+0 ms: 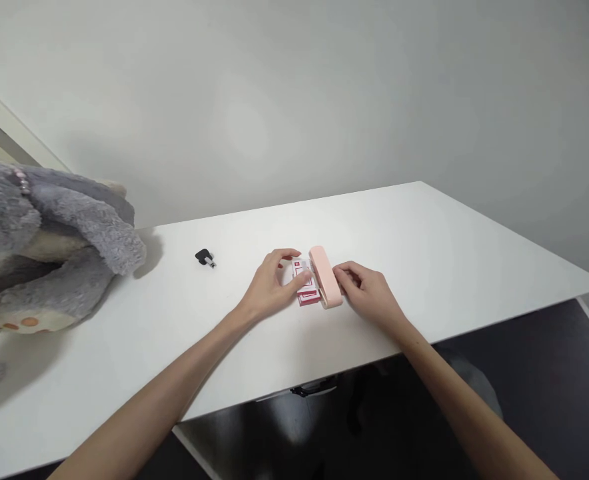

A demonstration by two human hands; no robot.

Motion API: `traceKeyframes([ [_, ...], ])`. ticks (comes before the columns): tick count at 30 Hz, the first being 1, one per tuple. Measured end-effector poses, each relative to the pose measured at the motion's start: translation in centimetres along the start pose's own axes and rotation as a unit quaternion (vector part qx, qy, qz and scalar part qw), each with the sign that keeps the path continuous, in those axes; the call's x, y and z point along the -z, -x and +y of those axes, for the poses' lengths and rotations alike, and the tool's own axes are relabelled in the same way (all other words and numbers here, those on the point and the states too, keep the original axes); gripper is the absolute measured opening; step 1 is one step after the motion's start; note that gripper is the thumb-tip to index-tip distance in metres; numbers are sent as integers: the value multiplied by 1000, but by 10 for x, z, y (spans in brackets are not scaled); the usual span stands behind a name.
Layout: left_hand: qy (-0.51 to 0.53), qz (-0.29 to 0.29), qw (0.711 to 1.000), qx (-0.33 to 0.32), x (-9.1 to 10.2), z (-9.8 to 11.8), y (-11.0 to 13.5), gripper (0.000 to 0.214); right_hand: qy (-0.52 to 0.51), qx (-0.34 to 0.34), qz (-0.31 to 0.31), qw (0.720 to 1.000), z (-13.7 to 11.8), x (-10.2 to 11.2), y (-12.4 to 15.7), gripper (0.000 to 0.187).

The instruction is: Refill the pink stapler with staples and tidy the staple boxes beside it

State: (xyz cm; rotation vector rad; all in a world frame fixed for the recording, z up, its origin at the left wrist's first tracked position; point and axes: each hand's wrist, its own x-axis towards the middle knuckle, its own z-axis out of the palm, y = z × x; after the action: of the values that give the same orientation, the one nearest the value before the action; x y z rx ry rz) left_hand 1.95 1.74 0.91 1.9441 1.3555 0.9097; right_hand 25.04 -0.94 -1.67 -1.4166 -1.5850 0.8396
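A pale pink stapler [325, 277] lies on the white table, its long side slanting toward me. Against its left side are small red-and-white boxes [305, 283], one partly on top of another. My left hand [273, 283] is closed around the boxes, thumb across the upper one and fingers curled at the far end. On the other side, my right hand [367, 290] has its fingers bent and drawn together at the stapler's right edge. The fingertips there are partly hidden by the stapler.
A small black object with a silvery end [205, 257] lies to the left on the white table [399, 233]. A large grey plush toy [59, 247] takes up the table's left end. Behind is a plain wall [294, 100]; the table's front edge drops to a dark area.
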Motion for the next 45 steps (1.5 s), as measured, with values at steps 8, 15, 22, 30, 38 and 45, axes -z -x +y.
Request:
traceKeyframes([
  [8,-85,-87,986,-117,18,-2,1,89,3,2,-2,1000,-1,1,-1,32],
  [15,-103,-75,984,-127,14,-4,2,84,-7,0,-4,1000,-2,1,1,31],
  [22,-104,-53,985,-128,8,-5,2,75,-6,4,-3,1000,0,0,0,32],
  [30,-122,-81,981,-131,10,-3,1,102,-2,-3,-7,1000,-2,1,1,33],
  [38,-177,-108,964,-165,22,-4,-4,101,-3,-4,-3,1000,-2,1,2,33],
  [45,-206,-108,956,-179,22,-4,-4,92,-2,3,-3,1000,0,0,1,34],
])
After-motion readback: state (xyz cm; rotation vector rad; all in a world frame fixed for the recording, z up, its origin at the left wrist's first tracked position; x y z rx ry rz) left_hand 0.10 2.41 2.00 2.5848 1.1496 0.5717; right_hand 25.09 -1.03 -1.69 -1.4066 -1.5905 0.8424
